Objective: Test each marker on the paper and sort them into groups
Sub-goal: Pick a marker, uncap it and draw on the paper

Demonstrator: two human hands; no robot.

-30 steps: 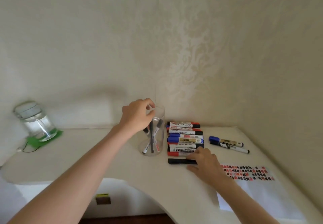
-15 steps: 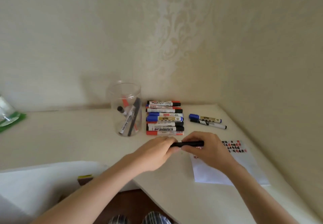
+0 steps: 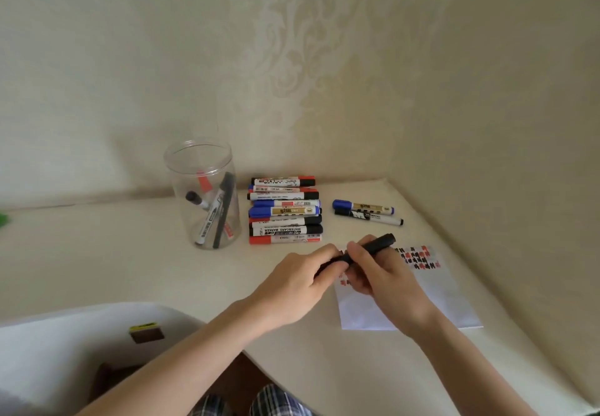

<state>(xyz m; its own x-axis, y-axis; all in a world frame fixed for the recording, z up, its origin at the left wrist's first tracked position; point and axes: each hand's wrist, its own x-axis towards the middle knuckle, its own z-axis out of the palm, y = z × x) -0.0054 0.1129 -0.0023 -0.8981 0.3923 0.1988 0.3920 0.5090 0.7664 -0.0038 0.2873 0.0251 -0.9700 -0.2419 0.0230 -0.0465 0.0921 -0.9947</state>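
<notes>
Both hands hold one black marker (image 3: 376, 245) above the left edge of the white paper (image 3: 431, 298). My left hand (image 3: 302, 282) grips its lower end, the cap side, and my right hand (image 3: 380, 276) wraps the barrel, whose far end points up and right. The paper carries rows of red and black test marks (image 3: 418, 257) along its far edge. A stack of several markers (image 3: 284, 209) lies behind the hands. A blue marker (image 3: 363, 207) and a black-capped marker (image 3: 368, 217) lie apart to the right. A clear plastic jar (image 3: 204, 193) holds a few markers.
The white desk (image 3: 113, 253) ends in a curved front edge, with a small brown and yellow block (image 3: 146, 332) below it. Walls close the back and right sides. A green item (image 3: 4, 219) shows at the far left edge. Plaid trousers (image 3: 246, 402) appear at the bottom.
My left hand left the jar and came down to the black marker. My right hand lifted that marker off the desk. The marker now tilts up to the right, and the view dropped lower.
</notes>
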